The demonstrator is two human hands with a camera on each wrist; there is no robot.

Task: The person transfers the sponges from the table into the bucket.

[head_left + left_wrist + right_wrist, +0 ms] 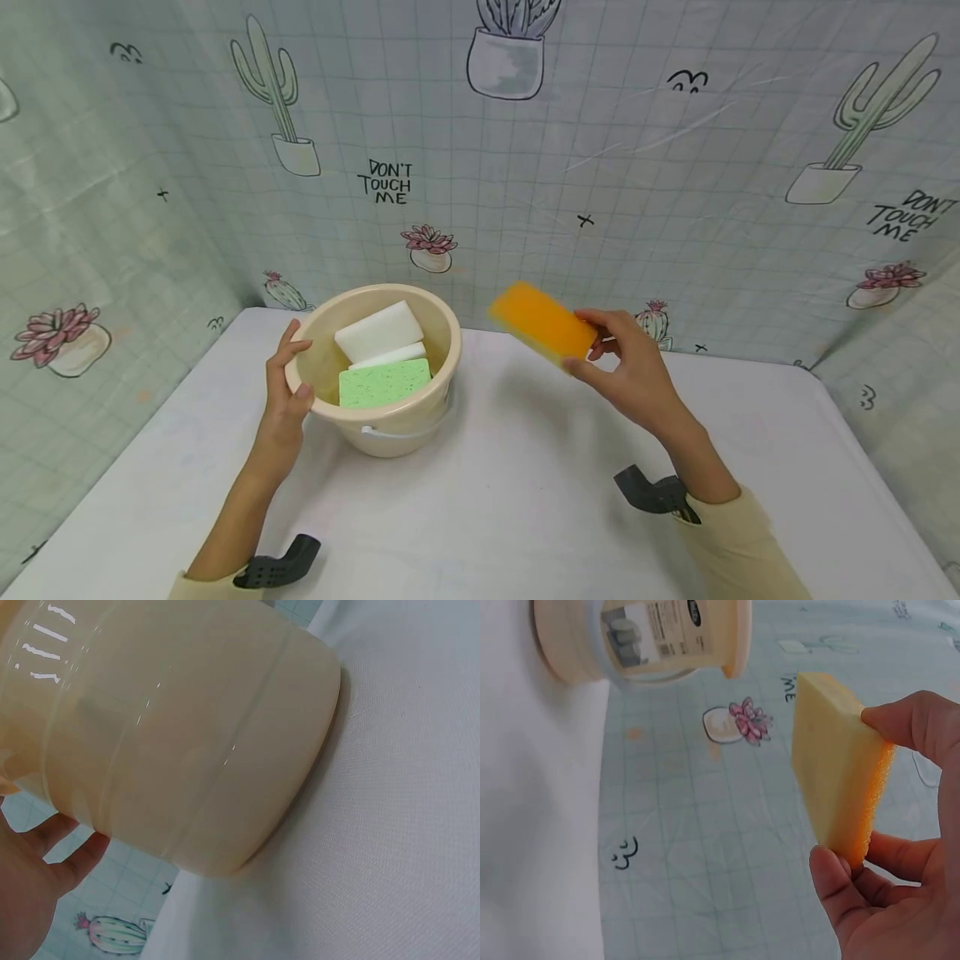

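Observation:
My right hand (630,362) pinches a sponge (543,321) by its edges, thumb on one side and fingertips on the other. The sponge is orange on its upper face and pale yellow beneath, as the right wrist view shows. It is held above the table, to the right of a cream bucket (393,429). With thumb and index finger at the rim, my left hand (285,400) holds the bucket's left side; other fingers (79,862) lie along its outside wall. Inside the bucket are a green sponge (384,383) and white sponge-like blocks (381,332).
A white cloth covers the table (480,517). The bucket's pale handle (405,433) hangs down at its front, and a printed label (660,634) shows on its wall. Behind and at both sides hangs a cactus-print curtain (480,167).

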